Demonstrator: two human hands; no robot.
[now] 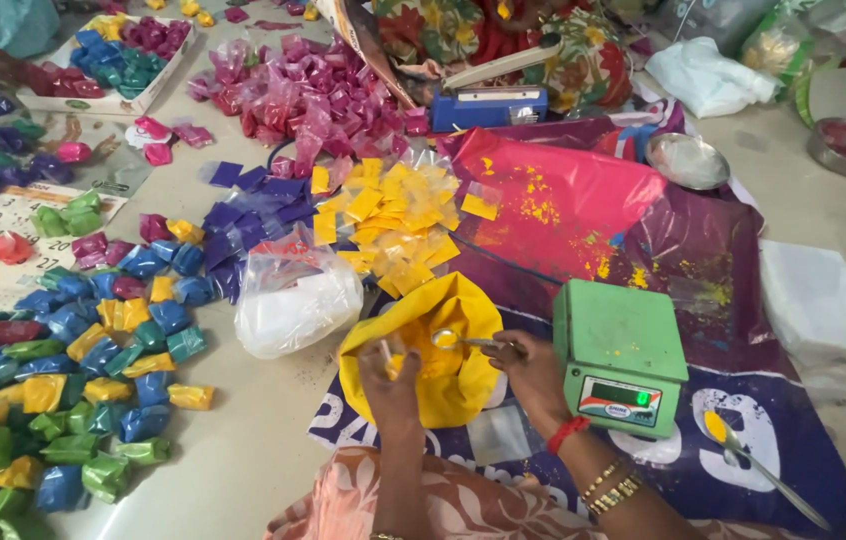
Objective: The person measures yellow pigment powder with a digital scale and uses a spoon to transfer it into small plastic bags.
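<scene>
My right hand [533, 372] holds a small metal spoon [461, 341] with yellow powder over an open yellow bag of powder [433, 345]. My left hand [390, 385] pinches a small clear packet at the bag's mouth, right beside the spoon's bowl. A green digital scale [620, 352] stands just to the right of my right hand. A heap of filled yellow packets [388, 215] lies beyond the bag.
A knotted white bag of powder [295, 300] lies left of the yellow bag. Several coloured packets [93, 350] cover the floor at left, pink ones [303, 95] at the back. A blue heat sealer [488, 105], a steel bowl [688, 160] and a second spoon [758, 465] lie around.
</scene>
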